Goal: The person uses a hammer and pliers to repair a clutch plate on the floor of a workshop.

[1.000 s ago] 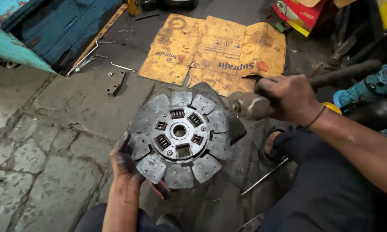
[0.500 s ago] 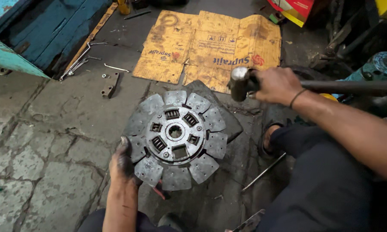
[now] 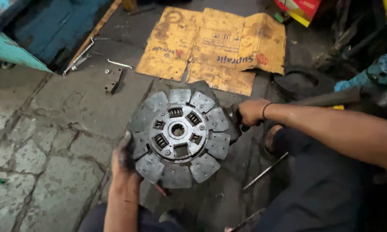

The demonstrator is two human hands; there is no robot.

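Note:
A round grey clutch disc [image 3: 178,131] with several friction pads and a splined hub with springs lies tilted on the dark floor in front of me. My left hand [image 3: 124,161], black with grease, grips its lower left rim. At the disc's right edge, my right hand [image 3: 251,112] is closed around a hammer [image 3: 236,118]. The hammer's head is down against that rim and mostly hidden.
A flattened brown cardboard sheet [image 3: 215,47] lies beyond the disc. A small metal bracket [image 3: 113,80] and loose rods sit on the cracked stone floor at upper left, beside a blue panel [image 3: 51,30]. A thin rod [image 3: 264,172] lies by my right leg; a teal machine part [image 3: 378,73] is at right.
The hammer was raised above the disc half a second ago; my right hand has brought it down to the disc's right rim. My left hand keeps its hold on the lower left rim.

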